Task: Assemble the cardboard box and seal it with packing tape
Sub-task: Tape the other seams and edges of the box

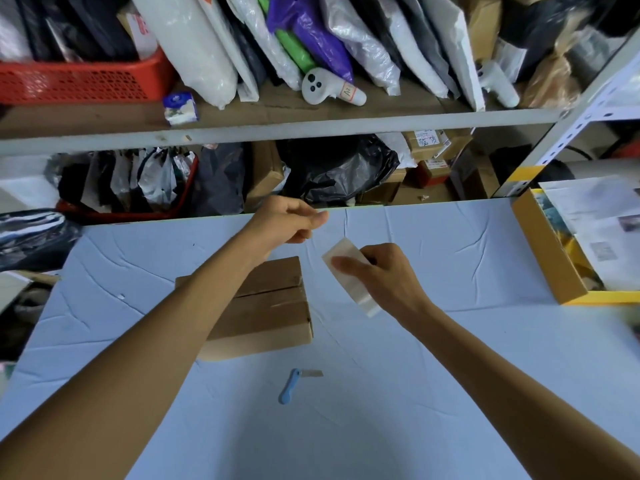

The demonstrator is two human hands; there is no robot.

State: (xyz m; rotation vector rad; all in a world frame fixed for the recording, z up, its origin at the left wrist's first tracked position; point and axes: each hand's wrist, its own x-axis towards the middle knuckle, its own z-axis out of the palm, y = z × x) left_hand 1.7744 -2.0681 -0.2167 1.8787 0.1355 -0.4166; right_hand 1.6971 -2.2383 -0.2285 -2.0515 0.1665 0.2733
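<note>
Hands over desk [450,341], tape in right.
Right hand [384,275] grips tape roll [346,271]. Left hand [287,220] just beside it, fingers curled as if pinching; blurred, can't tell what. Box [273,306] lies on desk under left forearm.

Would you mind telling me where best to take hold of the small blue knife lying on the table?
Pinch the knife by its blue handle, at the rounded near end, coming from above on your side. Its bare blade juts right from the handle's far end, so that end is best avoided.
</note>
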